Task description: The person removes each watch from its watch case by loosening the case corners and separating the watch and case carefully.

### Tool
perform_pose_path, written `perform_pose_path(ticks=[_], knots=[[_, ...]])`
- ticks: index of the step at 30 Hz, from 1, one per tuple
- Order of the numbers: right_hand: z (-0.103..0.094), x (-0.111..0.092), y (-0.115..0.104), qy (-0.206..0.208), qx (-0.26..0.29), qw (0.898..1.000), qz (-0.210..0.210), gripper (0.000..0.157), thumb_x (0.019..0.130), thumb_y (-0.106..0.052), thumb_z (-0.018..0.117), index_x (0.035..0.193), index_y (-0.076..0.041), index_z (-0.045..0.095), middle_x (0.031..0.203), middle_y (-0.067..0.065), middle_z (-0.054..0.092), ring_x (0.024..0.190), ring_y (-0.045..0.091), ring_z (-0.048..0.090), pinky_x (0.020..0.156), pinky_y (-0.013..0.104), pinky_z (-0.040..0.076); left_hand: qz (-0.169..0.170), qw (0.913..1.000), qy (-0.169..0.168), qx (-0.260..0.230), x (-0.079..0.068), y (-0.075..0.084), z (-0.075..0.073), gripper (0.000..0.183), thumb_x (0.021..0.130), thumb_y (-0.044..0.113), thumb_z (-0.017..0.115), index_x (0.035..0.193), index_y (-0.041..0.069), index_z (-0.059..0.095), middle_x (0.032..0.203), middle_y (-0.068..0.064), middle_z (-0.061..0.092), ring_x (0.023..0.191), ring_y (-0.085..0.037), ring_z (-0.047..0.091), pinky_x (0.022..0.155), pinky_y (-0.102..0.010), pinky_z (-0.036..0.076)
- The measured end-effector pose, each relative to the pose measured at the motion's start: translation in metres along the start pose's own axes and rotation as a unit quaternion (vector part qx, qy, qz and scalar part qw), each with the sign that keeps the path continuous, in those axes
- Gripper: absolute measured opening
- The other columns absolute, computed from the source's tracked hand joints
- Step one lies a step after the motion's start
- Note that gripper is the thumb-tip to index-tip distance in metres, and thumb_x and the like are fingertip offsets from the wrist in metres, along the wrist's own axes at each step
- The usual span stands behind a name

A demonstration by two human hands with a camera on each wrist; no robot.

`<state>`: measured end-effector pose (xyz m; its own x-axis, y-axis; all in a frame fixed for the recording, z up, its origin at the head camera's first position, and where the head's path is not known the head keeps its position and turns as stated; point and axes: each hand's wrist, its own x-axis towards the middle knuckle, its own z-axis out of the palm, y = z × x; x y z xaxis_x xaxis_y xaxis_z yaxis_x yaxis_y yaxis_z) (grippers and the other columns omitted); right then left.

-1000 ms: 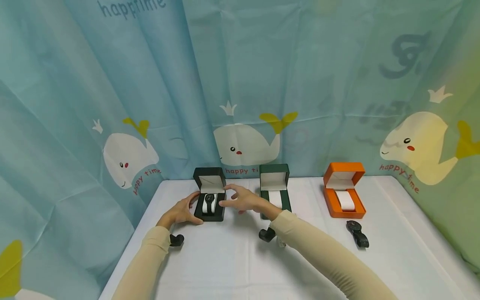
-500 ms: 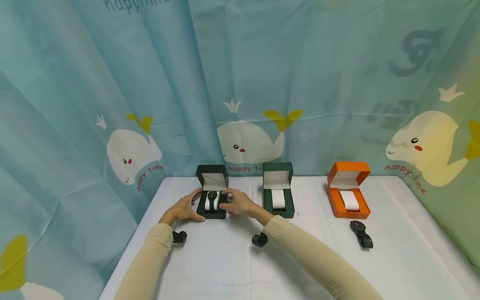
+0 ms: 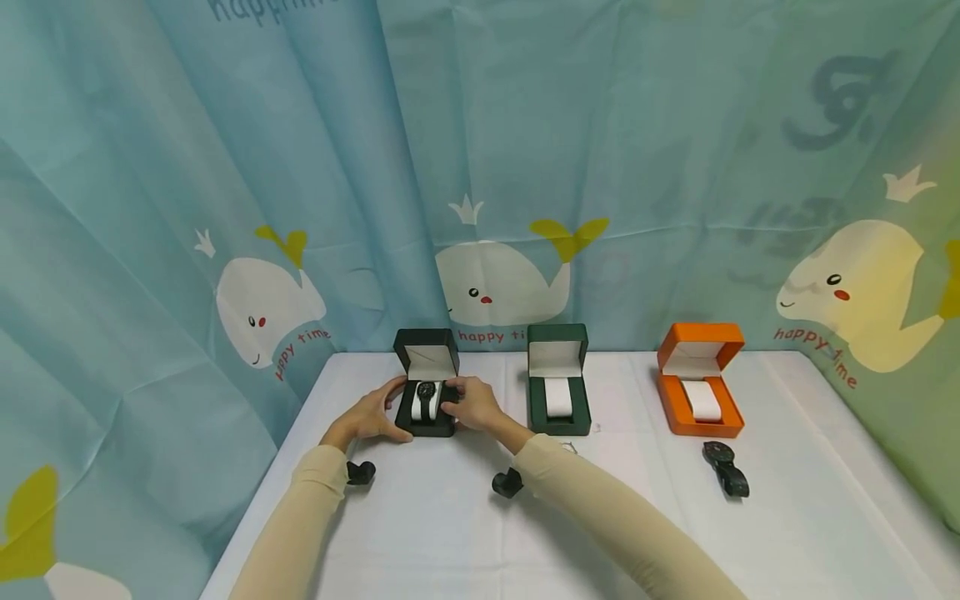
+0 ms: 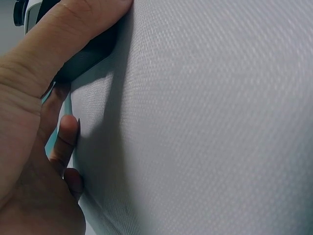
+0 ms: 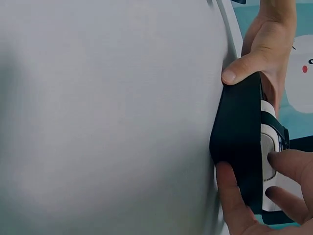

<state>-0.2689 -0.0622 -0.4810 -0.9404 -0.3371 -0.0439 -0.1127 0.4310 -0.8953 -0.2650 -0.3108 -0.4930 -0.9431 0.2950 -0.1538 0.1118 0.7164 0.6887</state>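
An open black watch box (image 3: 432, 429) stands at the back left of the table, its lid raised. A black watch (image 3: 427, 400) sits around the white cushion (image 3: 416, 405) inside. My left hand (image 3: 369, 414) grips the box's left side, thumb at the front corner; the left wrist view shows that hand (image 4: 54, 54) against the dark box (image 4: 93, 56). My right hand (image 3: 476, 406) holds the right side. In the right wrist view two of its fingertips touch the cushion (image 5: 268, 147), while another finger (image 5: 227, 178) lies against the outside of the box (image 5: 239, 137).
Right of the hands stand an open green watch box (image 3: 558, 425) and an open orange one (image 3: 675, 408), each with a bare white cushion. A second black watch (image 3: 726, 469) lies before the orange box. Behind the right sleeve peeks a small silvery object (image 3: 569, 447). A curtain (image 3: 510, 125) hangs behind.
My right hand has come closer in, its fingers more bent at the cushion's right side. The left hand keeps its hold on the box. The whole view has shifted slightly.
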Motion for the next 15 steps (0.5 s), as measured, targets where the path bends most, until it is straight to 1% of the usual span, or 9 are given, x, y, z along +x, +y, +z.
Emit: perform_pose_path(ticks=[2,4,7,8,11,13,15], knots=[[0.0014,0.0005,-0.0011,0.013,-0.012,1.0,-0.004,0.045,0.093,-0.006,0.076,0.136,0.0,0.064,0.13,0.027,0.062,0.078,0.023,0.072,0.055,0.026,0.058,-0.003,1.0,0.0,-0.005,0.0002,0.0004,0.0006,0.121,0.067,0.022,0.098,0.161,0.001,0.025,0.163,-0.025,0.031,0.132,-0.043,0.049,0.112,-0.056,0.038],[0.0027,0.0004,-0.0031,0.02,-0.022,1.0,-0.003,0.045,0.092,-0.005,0.076,0.135,0.0,0.064,0.129,0.026,0.063,0.077,0.025,0.072,0.053,0.025,0.057,-0.002,1.0,0.001,-0.008,0.0005,0.0008,0.001,0.121,0.066,0.022,0.099,0.161,0.0,0.025,0.163,-0.025,0.031,0.131,-0.042,0.049,0.112,-0.056,0.038],[0.0047,0.0002,-0.0064,0.028,-0.032,0.999,-0.003,0.045,0.09,-0.003,0.078,0.133,0.002,0.065,0.129,0.024,0.063,0.088,0.027,0.07,0.055,0.028,0.058,-0.006,0.9999,0.003,-0.01,0.0003,0.0012,0.0007,0.121,0.066,0.021,0.099,0.161,0.001,0.025,0.162,-0.025,0.032,0.131,-0.043,0.049,0.112,-0.056,0.038],[0.0054,0.0002,-0.0074,0.03,-0.036,0.999,-0.002,0.045,0.09,-0.003,0.078,0.133,0.002,0.066,0.13,0.023,0.063,0.093,0.028,0.069,0.059,0.03,0.059,-0.007,0.9999,0.004,-0.01,0.0002,0.0012,0.0004,0.122,0.066,0.021,0.099,0.161,0.001,0.025,0.162,-0.025,0.032,0.131,-0.042,0.049,0.112,-0.056,0.038],[0.007,0.001,-0.0092,0.039,-0.052,0.998,0.0,0.044,0.088,-0.005,0.079,0.131,0.001,0.068,0.132,0.02,0.063,0.11,0.028,0.062,0.08,0.037,0.059,-0.008,0.9999,0.006,-0.005,-0.0001,0.0008,0.0,0.121,0.066,0.02,0.099,0.161,0.001,0.026,0.162,-0.025,0.033,0.132,-0.042,0.049,0.113,-0.056,0.037],[0.0074,0.0013,-0.0098,0.042,-0.058,0.997,0.004,0.044,0.088,-0.005,0.08,0.13,0.0,0.068,0.133,0.019,0.064,0.116,0.027,0.059,0.092,0.041,0.055,-0.008,0.9999,0.007,-0.001,-0.0004,0.0006,0.0001,0.121,0.066,0.02,0.099,0.161,0.001,0.026,0.161,-0.025,0.033,0.131,-0.042,0.05,0.112,-0.057,0.037],[0.0077,0.0014,-0.0099,0.044,-0.061,0.997,0.009,0.044,0.088,-0.006,0.08,0.13,-0.001,0.069,0.133,0.018,0.064,0.118,0.027,0.058,0.099,0.043,0.051,-0.008,0.9999,0.008,0.0,-0.0006,0.0004,0.0004,0.122,0.065,0.02,0.099,0.161,0.001,0.026,0.162,-0.025,0.033,0.13,-0.041,0.05,0.112,-0.057,0.037]])
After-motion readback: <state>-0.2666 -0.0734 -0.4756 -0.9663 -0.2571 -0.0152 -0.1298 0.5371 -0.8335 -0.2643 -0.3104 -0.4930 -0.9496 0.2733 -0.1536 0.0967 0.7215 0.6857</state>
